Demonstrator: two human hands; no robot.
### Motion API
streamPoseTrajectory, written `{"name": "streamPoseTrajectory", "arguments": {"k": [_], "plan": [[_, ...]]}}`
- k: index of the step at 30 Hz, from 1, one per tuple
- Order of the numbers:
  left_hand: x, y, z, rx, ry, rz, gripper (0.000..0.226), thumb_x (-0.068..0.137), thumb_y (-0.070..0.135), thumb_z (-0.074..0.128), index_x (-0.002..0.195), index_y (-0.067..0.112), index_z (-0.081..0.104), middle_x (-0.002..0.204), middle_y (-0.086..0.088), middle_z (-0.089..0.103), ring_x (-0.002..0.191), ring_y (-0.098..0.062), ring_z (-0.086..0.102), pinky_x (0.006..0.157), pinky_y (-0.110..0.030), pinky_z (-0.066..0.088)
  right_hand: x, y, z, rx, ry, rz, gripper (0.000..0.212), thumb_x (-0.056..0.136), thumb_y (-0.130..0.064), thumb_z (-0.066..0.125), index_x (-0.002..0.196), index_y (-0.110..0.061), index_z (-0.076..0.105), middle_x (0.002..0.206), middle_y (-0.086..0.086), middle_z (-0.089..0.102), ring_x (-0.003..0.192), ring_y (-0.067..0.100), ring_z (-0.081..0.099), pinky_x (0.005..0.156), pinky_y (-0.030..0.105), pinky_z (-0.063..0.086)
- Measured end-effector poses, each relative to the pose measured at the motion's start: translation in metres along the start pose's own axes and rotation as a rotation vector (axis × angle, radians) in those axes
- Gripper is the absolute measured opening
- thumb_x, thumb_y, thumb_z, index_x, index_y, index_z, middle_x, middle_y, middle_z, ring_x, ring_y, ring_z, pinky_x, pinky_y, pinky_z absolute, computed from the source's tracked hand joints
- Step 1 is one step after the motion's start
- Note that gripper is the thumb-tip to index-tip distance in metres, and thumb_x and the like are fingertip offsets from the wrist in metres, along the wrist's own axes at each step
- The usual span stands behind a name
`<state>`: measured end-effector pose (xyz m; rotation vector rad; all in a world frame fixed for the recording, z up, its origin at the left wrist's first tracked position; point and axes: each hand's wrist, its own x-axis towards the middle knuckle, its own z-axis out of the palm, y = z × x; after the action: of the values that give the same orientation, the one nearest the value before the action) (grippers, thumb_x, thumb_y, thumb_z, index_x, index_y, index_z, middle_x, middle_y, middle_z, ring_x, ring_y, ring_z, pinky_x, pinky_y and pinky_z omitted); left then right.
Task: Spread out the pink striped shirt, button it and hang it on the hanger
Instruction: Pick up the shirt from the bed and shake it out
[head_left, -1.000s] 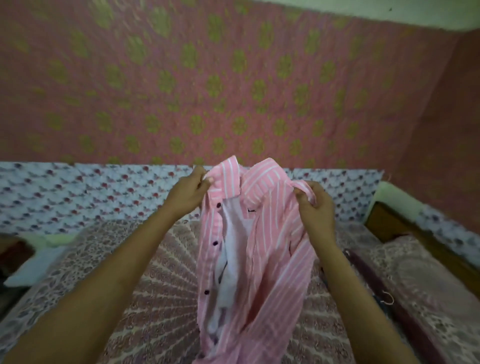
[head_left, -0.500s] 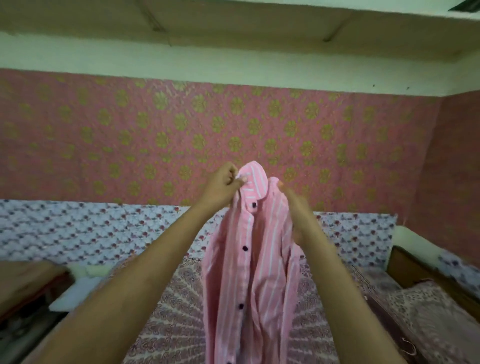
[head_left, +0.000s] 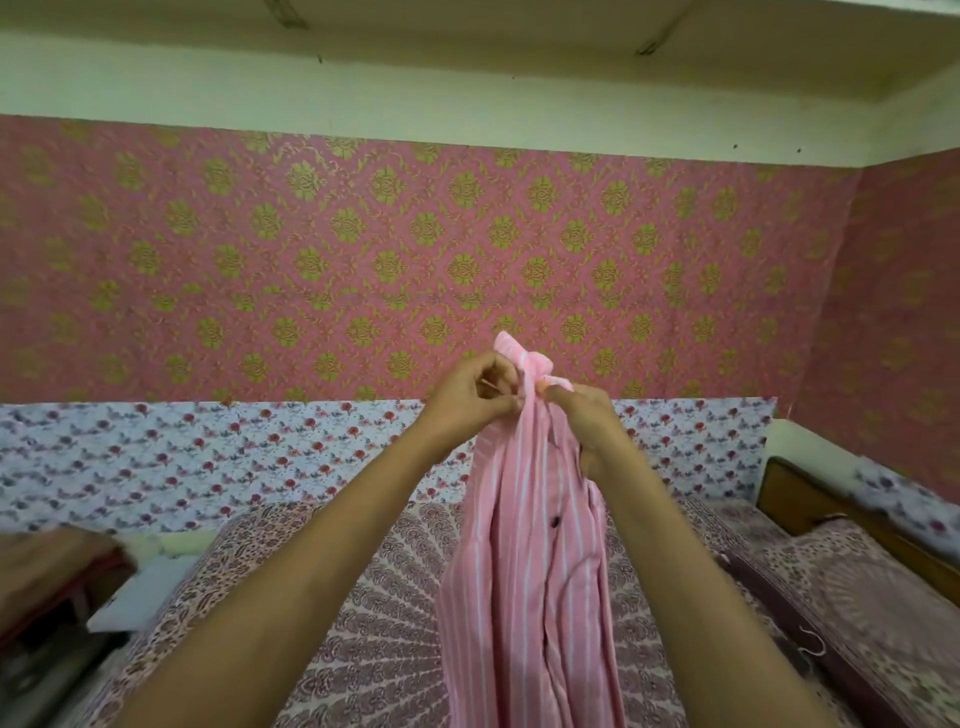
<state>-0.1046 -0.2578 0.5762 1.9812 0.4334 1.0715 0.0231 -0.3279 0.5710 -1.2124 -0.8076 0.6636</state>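
hands: left hand (head_left: 475, 391) and right hand (head_left: 584, 421) close together at frame centre, both pinched on the collar end | pink striped shirt (head_left: 524, 561): hangs bunched from that grip down to the lower edge, dark buttons showing, above the patterned bed (head_left: 374, 623) | hanger: cannot tell

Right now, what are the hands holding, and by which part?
Both hands hold the pink striped shirt at its collar end: the left hand and right hand pinch it close together at the top, and the rest hangs down above the bed.
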Motion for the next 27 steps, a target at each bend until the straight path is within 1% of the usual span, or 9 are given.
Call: {"name": "streamPoseTrajectory", "arguments": {"k": [3,6,9,12,16,18,20,25,27], "plan": [[0.004,-0.016,-0.005,0.017,0.032,-0.048,0.029,0.067,0.017,0.080,0.072,0.020,0.051,0.070,0.003,0.052,0.069,-0.014,0.048,0.068,-0.031,0.042,0.006,-0.003,-0.003,0.170,0.058,-0.007,0.018,0.089,-0.011,0.057,0.101,0.000,0.063,0.076,0.010,0.066,0.071,0.023,0.062,0.075,0.036,0.051],[0.002,-0.026,-0.005,-0.017,-0.179,-0.161,0.041,0.061,0.034,0.083,0.092,0.021,0.060,0.089,-0.003,0.059,0.081,-0.017,0.056,0.073,-0.029,0.046,0.015,-0.008,-0.010,0.230,0.046,-0.048,0.012,0.090,-0.013,0.055,0.095,-0.006,0.063,0.093,0.017,0.065,0.089,0.031,0.062,0.087,0.047,0.050],[0.006,-0.031,0.006,0.017,-0.111,-0.156,0.060,0.055,0.042,0.081,0.108,0.024,0.058,0.108,-0.010,0.062,0.096,-0.024,0.062,0.084,-0.039,0.052,0.017,-0.010,-0.011,0.216,-0.002,-0.110,0.013,0.091,-0.014,0.052,0.091,-0.008,0.064,0.084,0.011,0.069,0.080,0.027,0.065,0.081,0.043,0.053],[0.013,-0.026,0.008,-0.079,-0.119,-0.206,0.042,0.069,0.024,0.080,0.105,0.013,0.062,0.104,-0.013,0.065,0.090,-0.022,0.063,0.084,-0.037,0.052,0.015,-0.010,-0.016,0.186,-0.039,-0.134,0.016,0.093,-0.014,0.050,0.093,-0.009,0.064,0.079,0.007,0.072,0.076,0.024,0.068,0.072,0.038,0.057],[0.016,-0.025,0.003,-0.323,-0.247,-0.305,0.006,0.082,0.013,0.065,0.087,0.013,0.065,0.077,0.001,0.070,0.068,-0.013,0.064,0.067,-0.024,0.054,0.013,-0.012,-0.034,0.123,-0.003,-0.156,0.013,0.091,-0.015,0.054,0.094,-0.011,0.065,0.081,0.006,0.072,0.078,0.021,0.069,0.071,0.035,0.057],[0.019,-0.025,-0.003,-0.407,-0.206,-0.338,0.004,0.084,0.016,0.062,0.080,0.016,0.064,0.068,0.006,0.068,0.065,-0.010,0.059,0.065,-0.024,0.049,0.011,-0.016,-0.040,0.074,0.028,-0.178,0.011,0.091,-0.015,0.054,0.089,-0.012,0.065,0.072,0.000,0.072,0.068,0.014,0.068,0.064,0.028,0.057],[0.023,-0.023,-0.007,-0.376,-0.161,-0.327,0.014,0.087,0.017,0.059,0.073,0.018,0.059,0.066,0.007,0.062,0.064,-0.009,0.054,0.061,-0.022,0.045,0.009,-0.016,-0.042,0.032,0.052,-0.183,0.012,0.092,-0.014,0.054,0.091,-0.010,0.065,0.074,0.001,0.070,0.069,0.014,0.066,0.069,0.030,0.055],[0.033,-0.015,-0.009,-0.037,0.116,-0.208,0.022,0.096,0.023,0.045,0.075,0.020,0.046,0.076,0.005,0.051,0.070,-0.010,0.046,0.058,-0.023,0.035,0.007,-0.019,-0.048,-0.096,0.120,-0.195,0.011,0.090,-0.019,0.057,0.094,-0.015,0.066,0.103,0.011,0.065,0.099,0.023,0.059,0.094,0.042,0.045],[0.036,-0.012,-0.013,0.060,0.270,-0.100,0.022,0.097,0.020,0.041,0.076,0.023,0.046,0.074,0.007,0.049,0.066,-0.007,0.042,0.056,-0.023,0.032,0.007,-0.029,-0.058,-0.124,0.159,-0.161,0.021,0.088,-0.027,0.057,0.098,-0.010,0.066,0.104,0.011,0.065,0.098,0.024,0.061,0.092,0.041,0.047]]}}
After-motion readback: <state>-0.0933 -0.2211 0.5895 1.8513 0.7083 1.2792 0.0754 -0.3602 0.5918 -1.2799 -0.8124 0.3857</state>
